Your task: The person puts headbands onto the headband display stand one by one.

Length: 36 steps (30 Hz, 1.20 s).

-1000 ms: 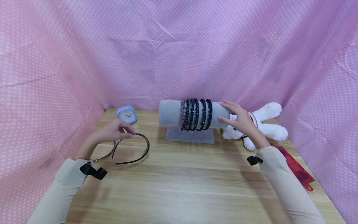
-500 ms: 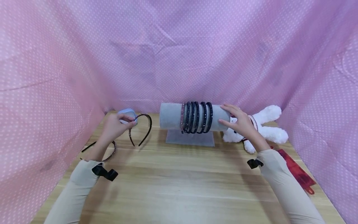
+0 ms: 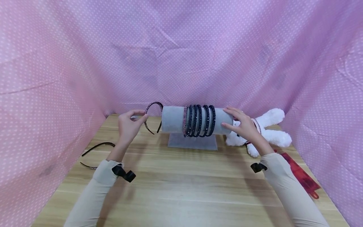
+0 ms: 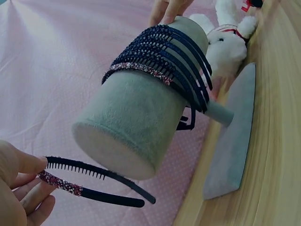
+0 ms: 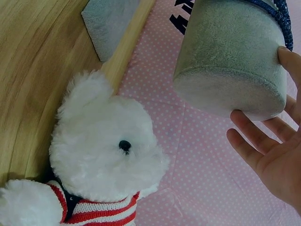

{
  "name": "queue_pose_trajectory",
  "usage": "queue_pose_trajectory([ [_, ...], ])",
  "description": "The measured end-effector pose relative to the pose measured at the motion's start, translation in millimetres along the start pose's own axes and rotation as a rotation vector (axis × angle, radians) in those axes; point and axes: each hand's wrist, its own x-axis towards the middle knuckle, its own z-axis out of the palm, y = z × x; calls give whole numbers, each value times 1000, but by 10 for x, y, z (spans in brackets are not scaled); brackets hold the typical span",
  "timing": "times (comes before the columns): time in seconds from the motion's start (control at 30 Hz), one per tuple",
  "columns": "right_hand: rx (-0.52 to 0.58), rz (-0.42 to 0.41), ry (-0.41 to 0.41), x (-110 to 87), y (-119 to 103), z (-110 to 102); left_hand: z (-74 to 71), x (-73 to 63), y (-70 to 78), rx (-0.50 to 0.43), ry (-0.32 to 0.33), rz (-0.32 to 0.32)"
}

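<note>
My left hand [image 3: 129, 126] pinches a toothed headband [image 4: 68, 185] with pink glitter between thumb and fingers. The headband's ends point down, just beyond the left end of a grey velvet display roll [image 3: 173, 119]. In the left wrist view its black legs reach past the roll's end face. Several dark beaded headbands [image 3: 206, 121] sit around the roll, with a pink glittery headband [image 3: 185, 121] leftmost among them. At the roll's right end, my right hand [image 3: 244, 124] touches it with spread, fairly straight fingers. Another headband [image 3: 97, 146] lies on the table, partly hidden by my left forearm.
The roll stands on a flat grey base [image 3: 193, 142]. A white plush toy [image 5: 103, 146] lies beside its right end. Further right is a red translucent object [image 3: 301, 173], partly behind my sleeve. Pink dotted cloth [image 3: 181, 56] encloses the wooden table [image 3: 184, 183].
My left hand has carried the headband up and right from the table's left side to the roll's left end, turning its ends downward. The blue clock has become hidden. My right hand stays put.
</note>
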Motion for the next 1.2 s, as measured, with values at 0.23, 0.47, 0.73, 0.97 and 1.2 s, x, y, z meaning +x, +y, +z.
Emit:
queue_pose_trajectory([
  [0.23,1,-9,7,-2,-21,-5,129,14,59,-128,-24,-14],
  [0.47,8,-12,12,6,-10,0,348,6,74,-123,1,102],
  [0.73,21,3,10,-7,-15,12,523,-91,126,-84,-19,236],
  [0.97,13,15,7,8,-17,-3,510,-71,126,-81,-71,284],
  [1.2,20,12,0,11,5,23,389,20,100,-19,-221,279],
])
